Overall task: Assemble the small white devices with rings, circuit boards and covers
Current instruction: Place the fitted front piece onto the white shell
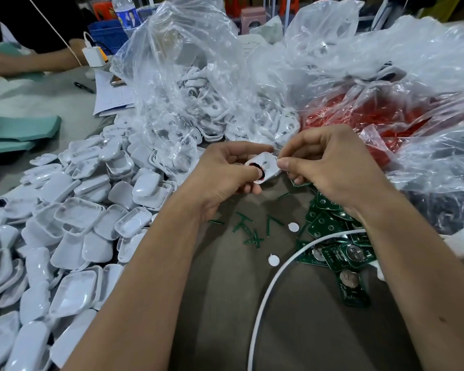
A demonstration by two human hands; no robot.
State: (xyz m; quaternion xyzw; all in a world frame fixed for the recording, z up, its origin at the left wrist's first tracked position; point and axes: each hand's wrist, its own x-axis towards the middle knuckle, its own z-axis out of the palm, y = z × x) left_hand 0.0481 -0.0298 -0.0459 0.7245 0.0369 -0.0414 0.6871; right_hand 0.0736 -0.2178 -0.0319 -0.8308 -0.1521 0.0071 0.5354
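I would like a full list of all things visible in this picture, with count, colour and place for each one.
small white plastic device shell: one, white with a dark ring in its hole, held between both hands
white plastic covers: a large heap, white, on the table at left
green circuit boards with coin cells: a pile, green, lower right
green snapped-off board strips: several, green, table centre
round white stickers: two, white, centre
clear plastic bags: several, holding white shells and red parts, behind
white cable: one, white, front
water bottle: one, clear, top left
black pen: one, left
left hand: grips the shell
right hand: pinches the shell's edge
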